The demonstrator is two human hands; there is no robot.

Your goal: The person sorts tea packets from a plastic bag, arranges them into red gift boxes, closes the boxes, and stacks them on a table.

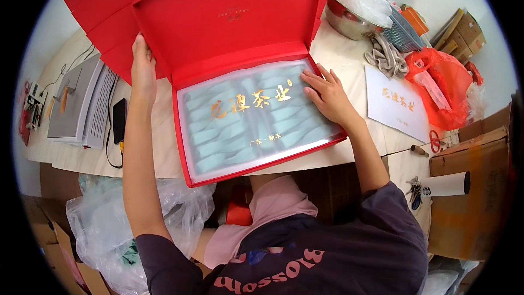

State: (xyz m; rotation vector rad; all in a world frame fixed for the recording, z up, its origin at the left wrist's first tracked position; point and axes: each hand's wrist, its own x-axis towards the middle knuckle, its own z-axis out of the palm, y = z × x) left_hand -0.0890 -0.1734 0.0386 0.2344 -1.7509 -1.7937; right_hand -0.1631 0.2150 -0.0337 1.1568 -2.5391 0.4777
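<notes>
A red gift box (182, 150) lies tilted back-open on the table in front of me, its red lid (234, 38) standing up at the far side. Inside, rows of pale green packets show through a translucent sheet with gold lettering (256, 125) that covers them. My left hand (143, 65) grips the left edge of the raised lid, fingers partly hidden behind it. On the sheet's right part, near the box's right rim, my right hand (330, 97) rests palm down with its fingers stretched out.
Stacked red boxes (90, 8) rise behind on the left, near a grey machine (71, 104) and a black phone (119, 117). To the right are a metal bowl (346, 22), grey cloth (386, 57), another lettered sheet (396, 112), a red plastic bag (439, 87) and a white cup (445, 184).
</notes>
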